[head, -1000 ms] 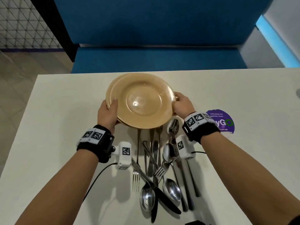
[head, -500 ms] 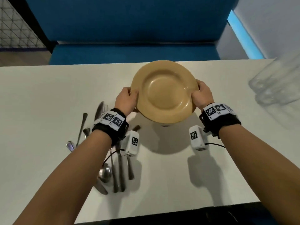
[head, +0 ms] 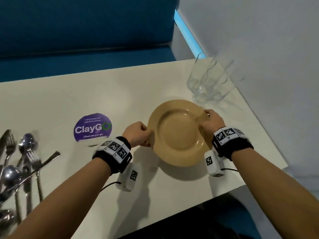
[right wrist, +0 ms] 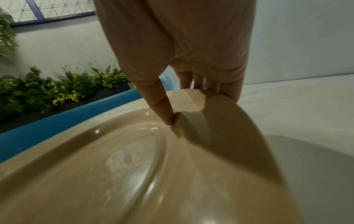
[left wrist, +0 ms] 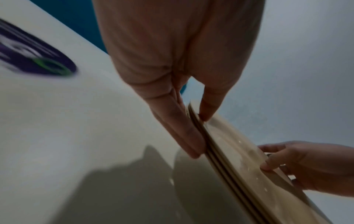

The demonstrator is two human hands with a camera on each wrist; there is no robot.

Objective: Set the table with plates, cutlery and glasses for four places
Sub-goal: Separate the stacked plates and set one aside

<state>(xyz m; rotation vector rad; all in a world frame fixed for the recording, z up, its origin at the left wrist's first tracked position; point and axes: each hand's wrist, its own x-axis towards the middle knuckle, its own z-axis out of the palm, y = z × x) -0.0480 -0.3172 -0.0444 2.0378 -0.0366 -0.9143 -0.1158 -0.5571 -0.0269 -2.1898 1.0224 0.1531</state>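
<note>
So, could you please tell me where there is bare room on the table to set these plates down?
Bare tabletop lies between the ClayGo sticker and the glasses, and along the near edge under the plates. It is crowded at the far left, around the cutlery, and at the right corner by the glasses.

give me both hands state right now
Left hand: pinching the left rim of the stack of plates.
Right hand: gripping the stack's right rim.

A round purple sticker on the table reads "ClayGO".
</note>
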